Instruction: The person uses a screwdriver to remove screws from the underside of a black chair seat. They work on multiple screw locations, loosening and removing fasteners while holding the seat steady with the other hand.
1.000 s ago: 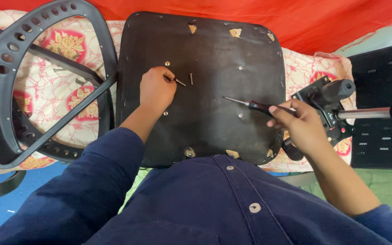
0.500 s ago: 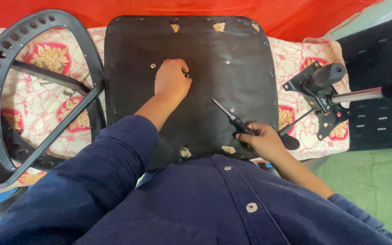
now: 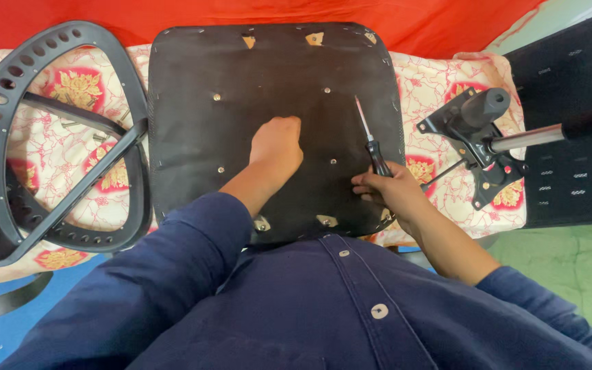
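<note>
Nearest: dark blue shirt [image 3: 323, 308] fills lower frame; 2 buttons visible, torso cut off at bottom edge. It hides the near edge of the black seat underside [image 3: 193, 123], which lies flat, centre frame, on a floral cloth [image 3: 440, 75].

Right hand [image 3: 392, 192], at seat's near-right corner: fingers wrapped around handle of 1 screwdriver [image 3: 373, 144], closed grip. Handle approx. half covered by fingers; shaft points away, tip over the seat's right part, contact w/ surface not discernible.

Left hand [image 3: 277, 145], seat centre: loosely fisted, knuckles up, resting on the panel. Whether it holds anything — cannot tell; palm side hidden.

Seat panel: 4 small metal screw points visible around the left hand, 2 upper, 2 lower. 2 brackets at near edge, partly under shirt. 2 tan patches at far edge; a 3rd at far-right corner, hard to make out.

Left: 1 grey backrest frame [image 3: 35, 147] w/ row of holes along rim, cut off at left edge; black curved part [image 3: 1, 305] below it, mostly out of frame.

Right: 1 black tilt mechanism [image 3: 474, 133] w/ chrome rod [image 3: 525, 138], on the cloth, well apart from the seat. Beyond it, black mesh panel [image 3: 570, 123], cut off at right edge.

Far: red fabric [image 3: 275, 14] across top.
</note>
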